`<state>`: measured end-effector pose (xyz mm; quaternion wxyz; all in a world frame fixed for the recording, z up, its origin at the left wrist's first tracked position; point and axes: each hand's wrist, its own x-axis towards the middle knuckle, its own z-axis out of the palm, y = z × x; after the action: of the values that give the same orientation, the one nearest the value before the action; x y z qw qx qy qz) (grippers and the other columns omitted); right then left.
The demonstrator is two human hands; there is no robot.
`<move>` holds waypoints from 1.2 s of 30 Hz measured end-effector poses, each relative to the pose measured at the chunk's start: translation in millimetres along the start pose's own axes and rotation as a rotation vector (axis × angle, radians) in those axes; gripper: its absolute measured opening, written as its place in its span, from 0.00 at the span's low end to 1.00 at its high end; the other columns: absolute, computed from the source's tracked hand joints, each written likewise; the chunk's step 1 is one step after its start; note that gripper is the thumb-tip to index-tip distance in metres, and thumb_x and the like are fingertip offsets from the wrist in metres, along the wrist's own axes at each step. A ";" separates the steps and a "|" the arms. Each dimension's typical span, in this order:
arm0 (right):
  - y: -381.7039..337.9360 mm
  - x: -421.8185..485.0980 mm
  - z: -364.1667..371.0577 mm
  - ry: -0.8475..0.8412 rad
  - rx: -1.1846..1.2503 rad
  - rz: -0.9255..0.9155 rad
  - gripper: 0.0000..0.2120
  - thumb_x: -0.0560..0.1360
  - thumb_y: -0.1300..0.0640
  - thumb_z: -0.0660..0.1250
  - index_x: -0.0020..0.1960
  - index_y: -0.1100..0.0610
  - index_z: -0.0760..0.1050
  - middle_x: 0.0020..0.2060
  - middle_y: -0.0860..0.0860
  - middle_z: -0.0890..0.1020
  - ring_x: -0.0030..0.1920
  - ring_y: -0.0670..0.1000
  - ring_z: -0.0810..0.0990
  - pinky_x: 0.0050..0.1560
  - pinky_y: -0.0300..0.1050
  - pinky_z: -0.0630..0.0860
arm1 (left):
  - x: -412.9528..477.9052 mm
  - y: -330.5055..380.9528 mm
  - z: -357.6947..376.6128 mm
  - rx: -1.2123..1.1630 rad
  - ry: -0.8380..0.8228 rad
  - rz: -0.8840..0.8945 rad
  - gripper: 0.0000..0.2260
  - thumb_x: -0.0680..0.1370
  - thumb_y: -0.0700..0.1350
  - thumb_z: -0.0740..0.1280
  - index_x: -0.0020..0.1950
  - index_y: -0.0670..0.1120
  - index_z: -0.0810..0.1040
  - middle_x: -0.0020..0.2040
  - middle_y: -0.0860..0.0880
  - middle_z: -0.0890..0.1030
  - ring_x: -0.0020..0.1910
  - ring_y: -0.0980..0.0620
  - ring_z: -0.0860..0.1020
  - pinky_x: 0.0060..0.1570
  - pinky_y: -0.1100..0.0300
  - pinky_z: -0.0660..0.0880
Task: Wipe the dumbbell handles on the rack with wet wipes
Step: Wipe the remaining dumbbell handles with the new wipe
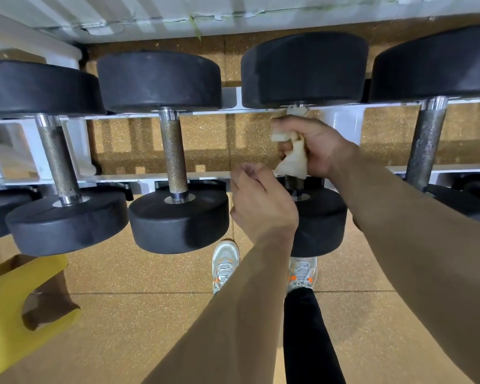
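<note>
Several black dumbbells lie across a white rack (pixel 344 123). My right hand (pixel 313 146) grips the handle of the third dumbbell (pixel 305 70) through a crumpled, dirty-white wet wipe (pixel 293 159); most of that handle is hidden under the wipe and fingers. My left hand (pixel 257 198) hovers just left of the handle's near end, fingers curled, holding nothing that I can see. The second dumbbell's bare knurled handle (pixel 173 159) is to the left, and a rough, grey handle (pixel 424 145) is to the right.
A further dumbbell handle (pixel 57 159) sits at far left. A yellow object (pixel 14 303) lies on the speckled brown floor at lower left. My shoes (pixel 224 263) stand below the rack. A white corrugated wall runs behind the rack.
</note>
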<state>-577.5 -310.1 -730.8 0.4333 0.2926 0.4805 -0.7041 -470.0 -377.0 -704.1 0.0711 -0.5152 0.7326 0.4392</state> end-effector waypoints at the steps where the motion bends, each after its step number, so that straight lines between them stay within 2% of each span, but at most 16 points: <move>1: 1.2 1.8 -6.9 -0.059 0.027 0.057 0.07 0.73 0.60 0.72 0.38 0.54 0.76 0.27 0.47 0.73 0.26 0.45 0.71 0.36 0.41 0.72 | -0.2 0.4 0.2 0.002 -0.001 -0.002 0.11 0.81 0.54 0.53 0.56 0.53 0.72 0.54 0.54 0.78 0.52 0.49 0.77 0.61 0.42 0.71; 5: 11.1 -1.1 -19.6 -0.150 -0.055 0.153 0.05 0.72 0.56 0.72 0.39 0.54 0.77 0.29 0.49 0.74 0.30 0.47 0.71 0.39 0.42 0.75 | -0.7 2.2 -1.1 0.012 0.004 0.006 0.15 0.79 0.57 0.51 0.56 0.53 0.72 0.55 0.54 0.78 0.53 0.48 0.77 0.62 0.41 0.71; 6: 16.2 -5.5 -19.3 -0.118 -0.106 0.186 0.04 0.72 0.56 0.73 0.43 0.56 0.79 0.33 0.52 0.77 0.34 0.50 0.75 0.40 0.43 0.78 | -0.1 2.1 -1.1 0.013 0.005 0.005 0.16 0.78 0.57 0.51 0.56 0.52 0.72 0.55 0.54 0.78 0.53 0.48 0.77 0.62 0.41 0.71; 8: 29.7 -11.9 -19.4 -0.020 -0.237 0.150 0.13 0.73 0.58 0.74 0.54 0.64 0.81 0.42 0.57 0.82 0.43 0.55 0.80 0.43 0.45 0.80 | 0.3 2.0 -1.1 0.021 -0.005 0.005 0.18 0.77 0.58 0.50 0.57 0.52 0.73 0.56 0.53 0.78 0.54 0.48 0.77 0.62 0.42 0.71; 10: 33.1 -15.7 -9.9 0.136 -0.514 0.024 0.10 0.72 0.56 0.76 0.47 0.62 0.81 0.38 0.55 0.83 0.40 0.52 0.82 0.39 0.42 0.78 | 0.8 2.6 -1.3 0.017 0.006 0.000 0.18 0.77 0.59 0.50 0.57 0.52 0.73 0.55 0.53 0.78 0.54 0.47 0.77 0.61 0.42 0.71; 12: 32.2 -19.8 -3.6 0.315 -0.790 -0.009 0.14 0.72 0.54 0.78 0.38 0.56 0.74 0.32 0.49 0.79 0.32 0.46 0.79 0.32 0.38 0.73 | 0.7 1.7 -0.9 0.018 0.010 -0.002 0.17 0.78 0.59 0.51 0.56 0.52 0.73 0.54 0.53 0.78 0.54 0.47 0.77 0.61 0.42 0.71; 13: 34.7 -18.9 -2.1 0.389 -0.867 -0.013 0.16 0.72 0.53 0.78 0.38 0.55 0.71 0.33 0.48 0.76 0.32 0.45 0.77 0.31 0.37 0.71 | 0.4 1.8 -0.7 0.020 0.013 0.002 0.16 0.78 0.59 0.51 0.55 0.52 0.73 0.53 0.53 0.78 0.54 0.46 0.77 0.60 0.41 0.72; 16: 39.6 -14.1 13.2 0.568 -0.816 -0.104 0.10 0.74 0.54 0.74 0.41 0.56 0.74 0.35 0.48 0.77 0.39 0.49 0.78 0.28 0.34 0.66 | 0.6 0.4 0.2 0.018 0.010 0.011 0.15 0.77 0.59 0.51 0.53 0.52 0.72 0.52 0.53 0.78 0.53 0.46 0.77 0.60 0.42 0.72; 18: 31.2 0.1 22.8 0.697 -0.719 -0.173 0.07 0.75 0.52 0.72 0.45 0.56 0.78 0.40 0.49 0.81 0.43 0.51 0.81 0.33 0.36 0.71 | 0.7 0.0 0.4 0.020 0.002 0.020 0.17 0.77 0.59 0.50 0.53 0.52 0.72 0.53 0.53 0.78 0.53 0.46 0.76 0.60 0.42 0.71; 20: 14.3 17.2 25.5 0.730 -0.595 -0.244 0.10 0.74 0.51 0.73 0.38 0.51 0.74 0.36 0.48 0.80 0.41 0.51 0.82 0.39 0.41 0.77 | 0.2 -1.2 1.6 0.019 0.008 0.027 0.18 0.77 0.60 0.49 0.53 0.52 0.73 0.52 0.53 0.78 0.52 0.46 0.76 0.60 0.41 0.71; 24: 1.6 18.8 17.0 0.506 -0.388 -0.230 0.11 0.71 0.58 0.76 0.33 0.53 0.76 0.29 0.47 0.79 0.30 0.48 0.77 0.37 0.42 0.76 | 0.2 -0.7 2.4 0.020 0.014 0.038 0.18 0.77 0.60 0.49 0.53 0.52 0.73 0.52 0.54 0.78 0.51 0.48 0.76 0.60 0.41 0.71; 26: 1.8 13.5 3.7 0.181 -0.175 -0.121 0.08 0.71 0.62 0.76 0.36 0.57 0.78 0.30 0.51 0.79 0.30 0.49 0.77 0.38 0.44 0.74 | 0.0 0.1 1.2 0.017 0.016 0.031 0.17 0.77 0.59 0.50 0.54 0.52 0.73 0.52 0.55 0.77 0.51 0.48 0.75 0.60 0.41 0.71; 28: 0.0 10.4 -12.6 -0.104 -0.012 0.038 0.08 0.71 0.59 0.75 0.37 0.56 0.77 0.28 0.49 0.76 0.27 0.46 0.72 0.38 0.43 0.71 | -0.6 0.7 0.9 0.017 0.005 0.032 0.16 0.78 0.58 0.50 0.54 0.52 0.73 0.51 0.55 0.77 0.50 0.49 0.75 0.61 0.41 0.71; 31: 3.5 15.3 -24.8 -0.377 0.022 0.134 0.13 0.62 0.53 0.80 0.33 0.51 0.75 0.26 0.46 0.72 0.26 0.43 0.67 0.36 0.39 0.70 | 0.3 1.3 1.3 0.014 -0.001 0.027 0.17 0.78 0.58 0.50 0.54 0.52 0.73 0.52 0.54 0.77 0.50 0.49 0.76 0.61 0.41 0.71; 33: 4.7 16.6 -25.5 -0.418 -0.024 0.150 0.12 0.62 0.54 0.80 0.33 0.51 0.76 0.27 0.46 0.72 0.27 0.44 0.68 0.37 0.40 0.73 | 0.6 1.7 0.7 0.023 -0.003 0.028 0.18 0.78 0.58 0.50 0.55 0.52 0.73 0.53 0.54 0.78 0.50 0.49 0.76 0.61 0.41 0.71; 36: 3.3 5.0 -24.9 -0.271 -0.143 0.194 0.07 0.69 0.61 0.75 0.40 0.58 0.77 0.30 0.53 0.75 0.32 0.50 0.75 0.39 0.43 0.80 | -0.7 3.3 -1.5 0.034 -0.015 0.026 0.18 0.78 0.58 0.50 0.55 0.52 0.73 0.53 0.54 0.77 0.51 0.49 0.75 0.62 0.42 0.70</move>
<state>-576.9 -289.1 -745.4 0.5797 0.2083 0.4360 -0.6561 -472.0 -377.3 -701.0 0.0794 -0.5009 0.7460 0.4316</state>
